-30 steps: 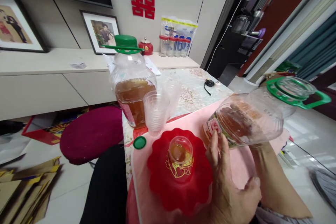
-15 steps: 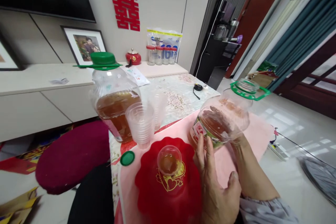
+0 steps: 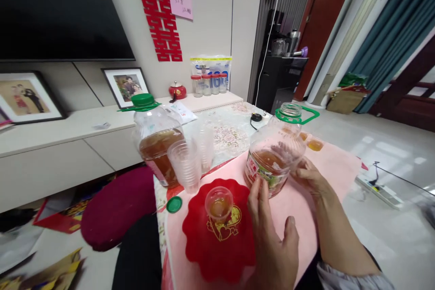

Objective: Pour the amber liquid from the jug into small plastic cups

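Both hands steady an open plastic jug with a green handled collar, standing nearly upright on the pink cloth at 1 o'clock from the red scalloped plate. The left hand lays straight fingers against the jug's label side; the right hand cups its far side, fingers curled. A small clear cup of amber liquid sits on the plate. A capped jug stands at 10 o'clock, with stacked cups just beside it.
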`<state>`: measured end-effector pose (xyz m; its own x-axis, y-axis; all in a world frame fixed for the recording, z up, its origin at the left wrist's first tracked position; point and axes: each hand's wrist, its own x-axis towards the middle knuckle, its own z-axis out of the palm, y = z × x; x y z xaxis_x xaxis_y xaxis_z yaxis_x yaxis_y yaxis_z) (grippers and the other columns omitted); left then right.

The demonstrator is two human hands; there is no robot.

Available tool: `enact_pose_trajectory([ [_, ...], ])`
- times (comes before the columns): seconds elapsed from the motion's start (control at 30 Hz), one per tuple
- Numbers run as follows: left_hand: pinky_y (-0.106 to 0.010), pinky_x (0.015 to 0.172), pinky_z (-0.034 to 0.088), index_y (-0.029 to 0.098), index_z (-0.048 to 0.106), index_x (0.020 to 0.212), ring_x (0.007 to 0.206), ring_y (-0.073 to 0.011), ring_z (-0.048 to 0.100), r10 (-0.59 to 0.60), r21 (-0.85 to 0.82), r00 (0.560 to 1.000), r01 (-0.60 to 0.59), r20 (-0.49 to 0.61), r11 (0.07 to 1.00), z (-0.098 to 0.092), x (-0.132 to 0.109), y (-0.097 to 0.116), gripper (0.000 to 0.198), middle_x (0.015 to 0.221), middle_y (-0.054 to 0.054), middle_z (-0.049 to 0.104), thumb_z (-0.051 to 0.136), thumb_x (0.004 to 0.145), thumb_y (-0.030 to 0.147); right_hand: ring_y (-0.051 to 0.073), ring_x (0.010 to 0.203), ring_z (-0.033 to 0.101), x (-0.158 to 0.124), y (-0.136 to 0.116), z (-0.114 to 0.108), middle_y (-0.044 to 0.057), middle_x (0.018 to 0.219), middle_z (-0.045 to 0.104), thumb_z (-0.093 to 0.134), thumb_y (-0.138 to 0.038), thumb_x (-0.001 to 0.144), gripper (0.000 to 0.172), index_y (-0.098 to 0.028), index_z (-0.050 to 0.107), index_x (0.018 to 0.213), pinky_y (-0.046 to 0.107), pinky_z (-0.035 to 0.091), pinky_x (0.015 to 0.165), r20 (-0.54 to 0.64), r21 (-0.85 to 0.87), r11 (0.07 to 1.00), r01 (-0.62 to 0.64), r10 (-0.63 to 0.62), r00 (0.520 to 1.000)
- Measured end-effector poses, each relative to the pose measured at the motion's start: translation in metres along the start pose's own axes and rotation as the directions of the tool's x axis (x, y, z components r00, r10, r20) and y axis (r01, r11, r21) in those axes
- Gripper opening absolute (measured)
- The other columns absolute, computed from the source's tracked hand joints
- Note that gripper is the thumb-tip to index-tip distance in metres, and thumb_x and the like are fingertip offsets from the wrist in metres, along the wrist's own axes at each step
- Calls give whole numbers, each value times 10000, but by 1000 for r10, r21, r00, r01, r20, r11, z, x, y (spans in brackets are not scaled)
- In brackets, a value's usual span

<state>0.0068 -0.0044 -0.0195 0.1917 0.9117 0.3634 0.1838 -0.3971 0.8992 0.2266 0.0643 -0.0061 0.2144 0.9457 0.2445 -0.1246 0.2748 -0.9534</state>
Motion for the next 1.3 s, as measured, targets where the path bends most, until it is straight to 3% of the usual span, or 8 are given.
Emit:
enact_pose_trajectory([
  [0.1,-292,1288,436,381,314,1617,1571,-148,423,92,61,994,-89,-54,994,-21,-9,5,846,1678,-25,413,565,871,71,319,1254,700,-4,-9,-16,119,1330,759,962,-502,580,668,-260,793,1179,484,566,1066,-140,54,997,57,-49,989],
  [0.23,-432,1246,499,416,372,1569,1534,-215,472,150,257,981,-115,-121,960,-75,-4,4,692,1603,-33,500,646,952,265,196,1040,741,-8,-29,-30,32,1092,797,899,-489,665,429,-289,817,1036,330,626,919,-362,97,970,221,-173,916],
  [0.43,-528,1269,461,269,479,1543,1504,-285,498,-133,291,978,175,-159,940,-135,27,-18,805,1586,-94,508,784,826,476,177,789,641,-27,-71,-9,30,829,691,925,-410,708,183,-307,788,773,296,587,673,-461,28,924,382,-327,825],
  [0.5,-558,1309,396,196,468,1555,1506,-309,489,-224,191,967,244,-118,951,-136,34,-26,903,1590,-136,496,808,773,495,180,757,625,-37,-85,7,43,800,679,916,-389,746,165,-286,790,772,303,554,638,-417,-21,909,416,-386,823],
  [0.63,-540,1355,305,146,383,1602,1566,-320,418,-342,77,940,342,-20,936,-129,42,-36,1028,1650,-173,442,841,736,458,193,800,659,-57,-101,44,64,838,698,815,-334,911,95,-239,813,912,324,554,725,-116,-123,875,467,-480,869],
  [0.8,-553,1300,395,144,324,1618,1481,-327,535,-393,-10,919,394,19,919,-122,47,-41,1081,1569,-195,536,848,710,411,188,852,680,-70,-102,79,31,878,714,715,-383,1011,142,-268,765,943,328,552,758,181,-212,912,351,-317,931],
  [0.93,-565,1239,470,120,303,1607,1421,-336,595,-417,-108,909,416,17,903,-122,49,-38,1109,1499,-225,585,852,686,402,178,810,653,-65,-93,93,22,857,692,680,-384,1029,201,-246,711,886,328,505,706,262,-311,909,278,-199,944],
  [1.3,-641,1271,399,118,324,1579,1422,-366,577,-456,-238,883,422,-114,875,-144,51,-15,1193,1504,-251,561,910,579,401,134,721,579,-51,-61,112,-1,798,636,643,-443,1015,296,-201,650,846,290,446,673,332,-273,961,53,42,942],
])
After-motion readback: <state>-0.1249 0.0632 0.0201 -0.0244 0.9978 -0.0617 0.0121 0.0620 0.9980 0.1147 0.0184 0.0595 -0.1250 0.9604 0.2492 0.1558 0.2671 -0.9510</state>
